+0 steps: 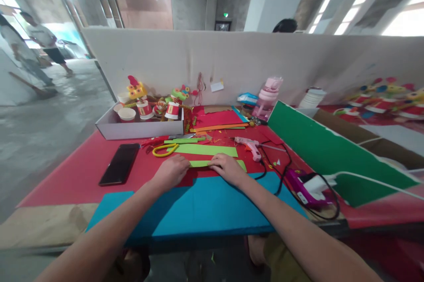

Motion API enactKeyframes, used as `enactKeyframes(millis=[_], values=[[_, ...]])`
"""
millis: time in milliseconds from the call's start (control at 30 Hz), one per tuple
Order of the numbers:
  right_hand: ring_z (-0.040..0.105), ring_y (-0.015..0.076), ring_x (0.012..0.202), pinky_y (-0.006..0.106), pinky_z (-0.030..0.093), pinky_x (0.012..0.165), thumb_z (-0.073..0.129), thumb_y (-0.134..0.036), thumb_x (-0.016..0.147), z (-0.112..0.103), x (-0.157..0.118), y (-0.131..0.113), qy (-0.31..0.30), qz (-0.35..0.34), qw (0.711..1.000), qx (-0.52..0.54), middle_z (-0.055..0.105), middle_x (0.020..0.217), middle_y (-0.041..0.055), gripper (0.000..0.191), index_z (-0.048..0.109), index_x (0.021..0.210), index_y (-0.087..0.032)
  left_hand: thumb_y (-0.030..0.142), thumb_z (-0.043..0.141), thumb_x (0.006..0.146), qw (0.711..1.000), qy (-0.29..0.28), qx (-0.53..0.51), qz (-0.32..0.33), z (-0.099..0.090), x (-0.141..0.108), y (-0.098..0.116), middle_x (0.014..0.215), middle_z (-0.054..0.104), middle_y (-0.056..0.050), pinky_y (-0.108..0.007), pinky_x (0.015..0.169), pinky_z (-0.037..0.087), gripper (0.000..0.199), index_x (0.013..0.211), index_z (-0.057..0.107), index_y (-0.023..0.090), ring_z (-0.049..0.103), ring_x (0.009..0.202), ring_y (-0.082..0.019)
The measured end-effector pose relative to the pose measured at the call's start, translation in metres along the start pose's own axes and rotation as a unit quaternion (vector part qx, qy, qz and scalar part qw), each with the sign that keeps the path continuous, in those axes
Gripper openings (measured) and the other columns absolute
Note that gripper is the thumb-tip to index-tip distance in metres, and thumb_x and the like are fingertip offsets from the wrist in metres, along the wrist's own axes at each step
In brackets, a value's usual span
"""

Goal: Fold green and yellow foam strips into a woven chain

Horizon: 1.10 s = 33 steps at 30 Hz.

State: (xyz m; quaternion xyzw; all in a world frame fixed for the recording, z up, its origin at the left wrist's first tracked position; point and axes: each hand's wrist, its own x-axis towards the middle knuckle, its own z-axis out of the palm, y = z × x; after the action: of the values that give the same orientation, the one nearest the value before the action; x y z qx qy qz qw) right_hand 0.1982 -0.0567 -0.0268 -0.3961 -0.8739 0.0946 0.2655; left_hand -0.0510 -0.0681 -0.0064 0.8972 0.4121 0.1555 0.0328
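Observation:
Between my hands a narrow green paper strip (198, 164) lies just above the blue sheet (198, 207). My left hand (172, 171) has its fingers closed on the strip's left end. My right hand (226, 167) pinches the strip farther right, and more green paper shows beyond its fingers. A wider green strip (212, 150) lies flat just behind them. Behind my left hand are yellow-handled scissors (163, 150) and thin green strips (185, 140). A pink glue gun (251, 146) rests to the right of my right hand.
A black phone (119, 164) lies at left. Behind it, a white box (139, 129) holds paper cups and figures. At right are a purple power strip (306, 189) with cables and a green panel (331, 154). A white partition (165, 57) stands behind; people stand far left.

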Motion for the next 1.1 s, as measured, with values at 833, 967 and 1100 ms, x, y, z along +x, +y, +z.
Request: enactKeyframes(millis=[833, 967, 1100], values=[[0.064, 0.0197, 0.075, 0.029, 0.044, 0.069, 0.058, -0.037, 0.083, -0.063, -0.019, 0.043, -0.142, 0.159, 0.977, 0.019, 0.073, 0.081, 0.0059, 0.025, 0.074, 0.077, -0.019, 0.026, 0.053, 0.077, 0.974, -0.076, -0.169, -0.132, -0.009, 0.012, -0.026, 0.061, 0.061, -0.001, -0.024, 0.055, 0.034, 0.019, 0.063, 0.062, 0.019, 0.053, 0.059, -0.015], [0.063, 0.0191, 0.079, 0.026, 0.04, 0.067, 0.056, -0.037, 0.086, -0.048, -0.005, 0.02, -0.14, 0.14, 0.98, -0.006, 0.072, 0.087, 0.0063, 0.024, 0.072, 0.082, -0.019, 0.027, 0.051, 0.08, 0.97, -0.116, -0.145, -0.154, -0.01, 0.015, -0.023, 0.063, 0.059, -0.001, -0.024, 0.056, 0.032, 0.02, 0.065, 0.06, 0.017, 0.051, 0.061, -0.015], [0.06, 0.0177, 0.082, 0.025, 0.037, 0.067, 0.052, -0.033, 0.091, -0.028, 0.006, 0.002, -0.126, 0.14, 0.982, -0.019, 0.07, 0.088, 0.0055, 0.022, 0.068, 0.084, -0.019, 0.028, 0.05, 0.083, 0.973, -0.121, -0.103, -0.169, -0.009, 0.017, -0.02, 0.065, 0.058, -0.002, -0.025, 0.056, 0.029, 0.021, 0.066, 0.056, 0.018, 0.05, 0.062, -0.015]])
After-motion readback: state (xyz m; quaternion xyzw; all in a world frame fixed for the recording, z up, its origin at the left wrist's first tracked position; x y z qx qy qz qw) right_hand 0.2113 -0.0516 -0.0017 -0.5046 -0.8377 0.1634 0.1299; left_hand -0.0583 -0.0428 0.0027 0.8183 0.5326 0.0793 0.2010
